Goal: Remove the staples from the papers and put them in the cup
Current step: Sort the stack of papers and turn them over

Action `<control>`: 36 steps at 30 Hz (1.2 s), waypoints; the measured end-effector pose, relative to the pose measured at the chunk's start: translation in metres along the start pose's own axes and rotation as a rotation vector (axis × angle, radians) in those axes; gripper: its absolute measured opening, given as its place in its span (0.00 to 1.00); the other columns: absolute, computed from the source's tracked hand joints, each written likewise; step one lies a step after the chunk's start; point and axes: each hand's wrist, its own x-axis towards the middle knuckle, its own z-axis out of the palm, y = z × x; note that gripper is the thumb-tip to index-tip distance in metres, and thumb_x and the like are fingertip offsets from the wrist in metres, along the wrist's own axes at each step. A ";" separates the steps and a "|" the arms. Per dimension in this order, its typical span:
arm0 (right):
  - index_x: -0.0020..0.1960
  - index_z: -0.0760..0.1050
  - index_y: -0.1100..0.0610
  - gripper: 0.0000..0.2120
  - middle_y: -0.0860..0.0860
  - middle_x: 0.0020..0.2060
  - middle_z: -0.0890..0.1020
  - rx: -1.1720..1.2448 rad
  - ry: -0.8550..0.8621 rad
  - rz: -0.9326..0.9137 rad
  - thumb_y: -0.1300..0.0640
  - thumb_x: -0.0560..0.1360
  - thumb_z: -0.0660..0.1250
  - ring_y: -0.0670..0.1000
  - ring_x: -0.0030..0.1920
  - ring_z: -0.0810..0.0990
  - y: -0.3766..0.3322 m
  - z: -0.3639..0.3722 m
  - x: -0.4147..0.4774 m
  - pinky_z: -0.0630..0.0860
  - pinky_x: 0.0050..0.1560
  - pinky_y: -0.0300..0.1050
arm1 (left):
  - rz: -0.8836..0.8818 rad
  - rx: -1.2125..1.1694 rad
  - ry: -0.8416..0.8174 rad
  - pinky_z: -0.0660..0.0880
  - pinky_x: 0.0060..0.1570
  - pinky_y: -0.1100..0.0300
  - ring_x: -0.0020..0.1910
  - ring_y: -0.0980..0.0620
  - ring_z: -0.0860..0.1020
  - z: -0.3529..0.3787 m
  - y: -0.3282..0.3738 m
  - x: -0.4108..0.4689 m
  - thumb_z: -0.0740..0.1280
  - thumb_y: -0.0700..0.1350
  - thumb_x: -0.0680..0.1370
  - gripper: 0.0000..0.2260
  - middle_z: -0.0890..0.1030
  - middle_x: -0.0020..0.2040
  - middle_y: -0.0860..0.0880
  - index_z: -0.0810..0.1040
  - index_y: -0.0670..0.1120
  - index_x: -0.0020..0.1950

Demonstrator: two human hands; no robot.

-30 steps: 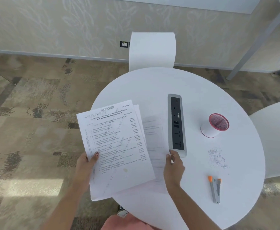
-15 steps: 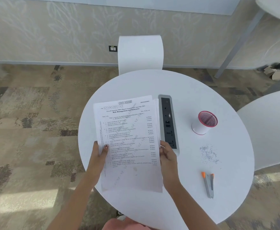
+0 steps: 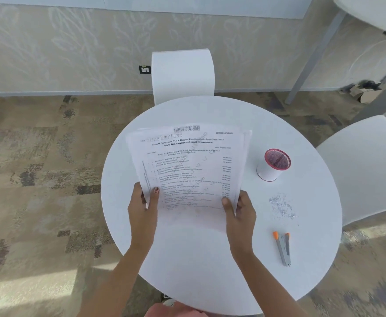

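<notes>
A stack of printed papers (image 3: 189, 165) is held up above the round white table (image 3: 210, 266). My left hand (image 3: 142, 207) grips its lower left edge and my right hand (image 3: 241, 211) grips its lower right edge. A white cup with a pink rim (image 3: 273, 165) stands to the right of the papers. A heap of loose staples (image 3: 281, 207) lies in front of the cup. Closer to me lies a grey staple remover with orange tips (image 3: 283, 248). The papers hide the power strip in the table's middle.
A white chair back (image 3: 182, 74) stands behind the table and a second white chair (image 3: 365, 165) at its right. A grey table leg (image 3: 311, 53) and a cardboard box (image 3: 365, 92) are at the far right. Patterned carpet surrounds the table.
The papers came from the left, over the table's edge, to the middle of the table. My right hand left the sheets on the table and now grips the stack's right edge.
</notes>
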 end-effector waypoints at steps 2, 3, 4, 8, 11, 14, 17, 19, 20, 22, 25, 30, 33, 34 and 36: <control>0.53 0.74 0.56 0.06 0.42 0.43 0.81 0.064 -0.006 0.012 0.62 0.77 0.66 0.42 0.44 0.78 0.003 -0.002 -0.002 0.74 0.46 0.38 | 0.029 0.011 0.006 0.67 0.37 0.61 0.34 0.55 0.67 0.002 0.000 -0.004 0.63 0.46 0.83 0.10 0.71 0.36 0.53 0.67 0.50 0.42; 0.58 0.73 0.56 0.11 0.43 0.48 0.82 0.090 -0.011 0.021 0.60 0.77 0.67 0.42 0.49 0.79 0.005 -0.003 -0.005 0.75 0.50 0.37 | 0.042 0.029 0.010 0.64 0.36 0.59 0.34 0.54 0.64 0.003 -0.001 -0.007 0.61 0.47 0.83 0.11 0.68 0.34 0.54 0.65 0.52 0.41; 0.63 0.72 0.56 0.16 0.45 0.53 0.82 0.106 -0.015 0.030 0.57 0.76 0.67 0.42 0.53 0.79 0.008 -0.003 -0.008 0.75 0.53 0.35 | 0.050 0.040 0.018 0.62 0.35 0.59 0.33 0.55 0.63 0.004 -0.003 -0.010 0.59 0.49 0.84 0.11 0.67 0.34 0.55 0.66 0.54 0.42; 0.67 0.69 0.53 0.21 0.43 0.57 0.81 0.145 -0.022 0.073 0.54 0.75 0.66 0.44 0.59 0.78 0.021 -0.003 -0.021 0.73 0.55 0.32 | 0.049 0.040 0.020 0.65 0.31 0.69 0.31 0.60 0.69 0.009 -0.009 -0.024 0.55 0.50 0.83 0.06 0.75 0.36 0.60 0.69 0.58 0.49; 0.66 0.71 0.54 0.15 0.38 0.53 0.82 0.146 -0.016 0.076 0.61 0.80 0.62 0.41 0.57 0.78 0.025 -0.002 -0.026 0.72 0.53 0.30 | 0.032 0.070 -0.012 0.62 0.29 0.67 0.28 0.60 0.66 0.011 -0.011 -0.030 0.54 0.46 0.85 0.10 0.73 0.33 0.60 0.68 0.59 0.47; 0.64 0.72 0.59 0.13 0.40 0.51 0.83 0.152 0.009 0.046 0.63 0.80 0.60 0.41 0.53 0.79 0.020 -0.003 -0.023 0.73 0.52 0.30 | 0.044 0.086 0.016 0.61 0.29 0.65 0.28 0.59 0.64 0.012 -0.007 -0.030 0.54 0.44 0.85 0.16 0.71 0.32 0.58 0.67 0.62 0.42; 0.61 0.72 0.61 0.10 0.46 0.51 0.82 0.155 0.016 0.019 0.64 0.80 0.59 0.43 0.51 0.78 0.020 -0.006 -0.018 0.74 0.52 0.33 | 0.043 0.086 0.055 0.61 0.28 0.64 0.27 0.58 0.62 0.011 -0.005 -0.029 0.55 0.45 0.85 0.15 0.69 0.30 0.59 0.66 0.60 0.41; 0.57 0.72 0.62 0.07 0.44 0.48 0.82 0.130 0.001 0.031 0.65 0.80 0.59 0.41 0.48 0.78 0.024 -0.007 -0.019 0.73 0.50 0.31 | 0.020 0.100 0.060 0.63 0.29 0.62 0.27 0.59 0.66 0.010 -0.008 -0.029 0.57 0.46 0.84 0.10 0.70 0.30 0.60 0.67 0.56 0.44; 0.56 0.72 0.61 0.06 0.42 0.46 0.82 0.117 -0.014 0.044 0.66 0.80 0.59 0.40 0.46 0.78 0.026 -0.007 -0.021 0.73 0.49 0.30 | 0.005 0.107 0.052 0.64 0.30 0.64 0.28 0.60 0.69 0.010 -0.011 -0.031 0.58 0.46 0.84 0.07 0.72 0.32 0.60 0.68 0.53 0.46; 0.54 0.72 0.59 0.06 0.41 0.45 0.82 0.089 -0.040 0.085 0.66 0.80 0.59 0.39 0.45 0.78 0.033 -0.006 -0.026 0.72 0.47 0.29 | -0.012 0.139 0.020 0.68 0.32 0.70 0.32 0.63 0.73 0.009 -0.018 -0.035 0.60 0.45 0.83 0.04 0.76 0.38 0.59 0.69 0.50 0.49; 0.57 0.72 0.57 0.08 0.47 0.50 0.82 0.066 -0.053 0.144 0.66 0.80 0.59 0.40 0.47 0.78 0.041 -0.005 -0.035 0.72 0.47 0.27 | -0.033 0.161 -0.006 0.71 0.36 0.70 0.37 0.57 0.76 0.009 -0.025 -0.042 0.61 0.46 0.83 0.02 0.81 0.46 0.52 0.70 0.50 0.50; 0.51 0.73 0.53 0.06 0.45 0.42 0.80 -0.028 -0.048 0.178 0.63 0.78 0.64 0.46 0.41 0.75 0.044 -0.010 -0.035 0.71 0.43 0.27 | -0.044 0.108 0.066 0.73 0.42 0.73 0.44 0.63 0.79 0.008 -0.021 -0.042 0.61 0.43 0.83 0.02 0.81 0.49 0.54 0.72 0.46 0.52; 0.48 0.76 0.53 0.04 0.46 0.43 0.83 0.001 -0.028 0.316 0.60 0.75 0.69 0.50 0.42 0.78 0.049 -0.017 -0.032 0.73 0.42 0.34 | -0.091 -0.017 0.111 0.72 0.45 0.67 0.43 0.59 0.76 0.007 -0.019 -0.037 0.62 0.44 0.83 0.05 0.79 0.46 0.52 0.70 0.48 0.47; 0.49 0.77 0.54 0.05 0.48 0.44 0.83 0.063 -0.023 0.390 0.59 0.74 0.70 0.51 0.43 0.79 0.050 -0.020 -0.031 0.74 0.43 0.38 | -0.117 -0.075 0.119 0.73 0.46 0.65 0.44 0.57 0.76 0.007 -0.020 -0.034 0.62 0.43 0.83 0.06 0.78 0.46 0.51 0.70 0.48 0.46; 0.50 0.77 0.57 0.08 0.51 0.47 0.83 0.246 -0.030 0.550 0.60 0.73 0.72 0.52 0.46 0.79 0.052 -0.024 -0.031 0.74 0.45 0.44 | -0.169 -0.188 0.121 0.72 0.48 0.61 0.43 0.54 0.74 0.007 -0.023 -0.030 0.63 0.43 0.83 0.05 0.76 0.44 0.49 0.70 0.46 0.47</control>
